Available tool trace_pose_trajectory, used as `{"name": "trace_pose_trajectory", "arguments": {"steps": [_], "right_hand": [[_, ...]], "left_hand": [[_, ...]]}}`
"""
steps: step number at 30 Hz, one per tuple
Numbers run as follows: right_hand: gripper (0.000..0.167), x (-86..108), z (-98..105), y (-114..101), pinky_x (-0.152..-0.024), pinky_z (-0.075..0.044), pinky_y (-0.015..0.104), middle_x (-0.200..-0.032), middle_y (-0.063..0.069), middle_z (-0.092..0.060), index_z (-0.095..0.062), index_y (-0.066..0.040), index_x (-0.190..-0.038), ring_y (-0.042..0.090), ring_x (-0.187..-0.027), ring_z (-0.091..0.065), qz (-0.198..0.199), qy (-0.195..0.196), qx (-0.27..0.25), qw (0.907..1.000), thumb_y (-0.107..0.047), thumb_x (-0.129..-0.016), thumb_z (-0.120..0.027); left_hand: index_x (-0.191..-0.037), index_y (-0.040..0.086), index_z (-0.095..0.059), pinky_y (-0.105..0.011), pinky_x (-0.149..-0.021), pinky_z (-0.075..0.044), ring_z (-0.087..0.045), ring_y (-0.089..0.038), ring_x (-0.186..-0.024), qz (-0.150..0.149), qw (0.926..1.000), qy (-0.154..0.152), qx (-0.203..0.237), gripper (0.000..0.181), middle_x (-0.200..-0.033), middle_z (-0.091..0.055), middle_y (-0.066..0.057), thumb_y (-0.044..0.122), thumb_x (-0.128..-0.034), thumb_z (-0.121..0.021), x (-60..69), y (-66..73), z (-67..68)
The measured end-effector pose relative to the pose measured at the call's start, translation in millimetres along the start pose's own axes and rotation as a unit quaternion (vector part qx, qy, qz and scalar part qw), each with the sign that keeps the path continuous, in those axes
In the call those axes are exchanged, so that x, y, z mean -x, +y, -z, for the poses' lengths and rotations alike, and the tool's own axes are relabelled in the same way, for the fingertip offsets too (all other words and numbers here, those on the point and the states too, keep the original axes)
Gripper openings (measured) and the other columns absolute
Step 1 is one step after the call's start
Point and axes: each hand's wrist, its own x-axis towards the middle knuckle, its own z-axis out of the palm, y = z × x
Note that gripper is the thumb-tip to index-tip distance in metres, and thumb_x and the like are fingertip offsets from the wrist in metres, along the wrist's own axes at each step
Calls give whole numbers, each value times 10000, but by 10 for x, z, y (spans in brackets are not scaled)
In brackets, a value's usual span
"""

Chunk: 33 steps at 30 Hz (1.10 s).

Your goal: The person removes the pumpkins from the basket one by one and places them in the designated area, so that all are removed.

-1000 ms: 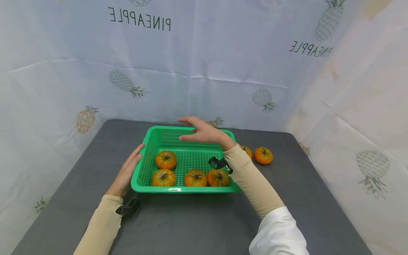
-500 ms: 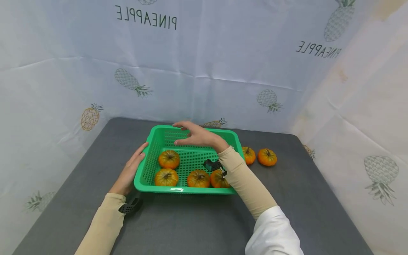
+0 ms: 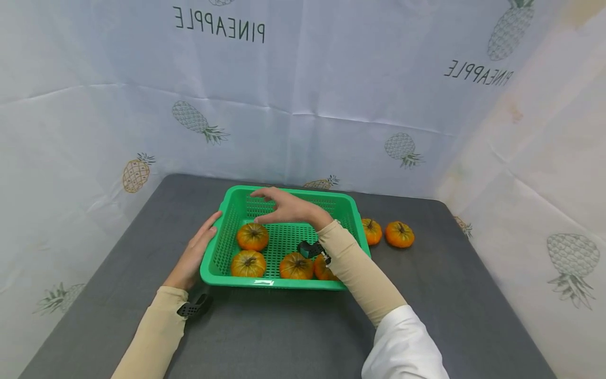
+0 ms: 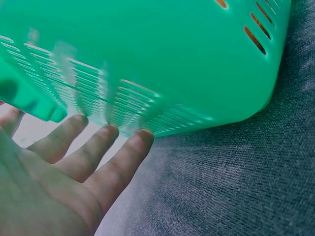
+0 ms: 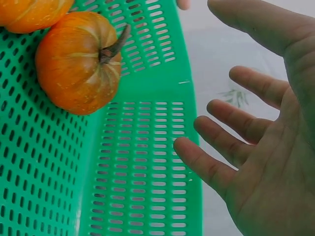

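Observation:
A green plastic basket [image 3: 293, 285] with slotted walls holds several small orange pumpkins. Along its left wall lies my left hand [image 3: 191, 255]; in the left wrist view, that hand's fingertips [image 4: 142, 138] rest against the slotted side. Over the inside of the basket hovers my right hand [image 3: 290, 206], holding nothing, fingers spread and thumb apart. Its thumb appears just above the back-left pumpkin [image 3: 252, 237], which shows a brown stem in the right wrist view [image 5: 78, 64]. My right wrist partly covers the front-right pumpkin [image 3: 323, 268].
Two more pumpkins, a nearer one [image 3: 372, 232] and a farther one [image 3: 400, 235], sit on the dark grey table [image 3: 284, 337] right of the basket. A white cloth [image 3: 331, 79] printed with pineapples hangs behind and at both sides.
My right hand has moved left and lower over the basket, towards the back-left pumpkin. My left hand stays at the basket's left side. The head view has shifted slightly.

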Motion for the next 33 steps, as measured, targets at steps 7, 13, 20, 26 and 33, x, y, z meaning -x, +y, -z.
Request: {"name": "trace_pose_trajectory", "arguments": {"steps": [7, 13, 20, 26, 33], "right_hand": [[706, -18, -50, 34, -1142, -407, 492, -1631, 71, -310, -361, -144, -1570, 340, -1489, -328, 64, -147, 109, 9998, -322, -973, -693], [686, -30, -15, 11, -1153, -390, 519, -1615, 98, -305, -377, -160, -1559, 348, -1496, -321, -5, -200, 205, 9996, -327, -973, -694], [732, -53, -74, 25, -1184, -357, 488, -1637, 108, -289, -323, -127, -1588, 367, -1511, -299, -41, -442, 315, 9985, -337, -982, -675], [755, -64, -187, 36, -1208, -316, 514, -1665, 98, -259, -302, -109, -1598, 366, -1528, -272, -80, -618, 337, 9975, -321, -981, -682], [744, -100, -268, 73, -1214, -312, 477, -1661, 81, -282, -326, -119, -1591, 308, -1541, -258, -174, -801, 638, 9946, -333, -976, -686]], "left_hand": [[-1635, 391, -97, -338, -934, -500, -337, -422, -1443, -17, 10000, -19, -51, 586, -1711, -80, -112, 517, -1098, -296, 5, 39, -14], [-1631, 404, -104, -310, -943, -480, -299, -401, -1471, -97, 9999, -29, -113, 584, -1719, -57, -75, 531, -1094, -296, -22, 102, -1], [-1634, 394, -99, -323, -927, -498, -336, -412, -1440, -17, 9999, 21, -106, 590, -1715, -65, -92, 531, -1094, -293, -8, 72, -5], [-1637, 384, -89, -398, -933, -516, -368, -441, -1420, 16, 9999, 39, -125, 598, -1710, -86, -106, 531, -1094, -293, 21, 28, -12], [-1633, 396, -102, -440, -979, -481, -326, -428, -1456, 5, 9999, 33, -112, 590, -1715, -62, -84, 534, -1094, -298, 14, 13, -12]]}}
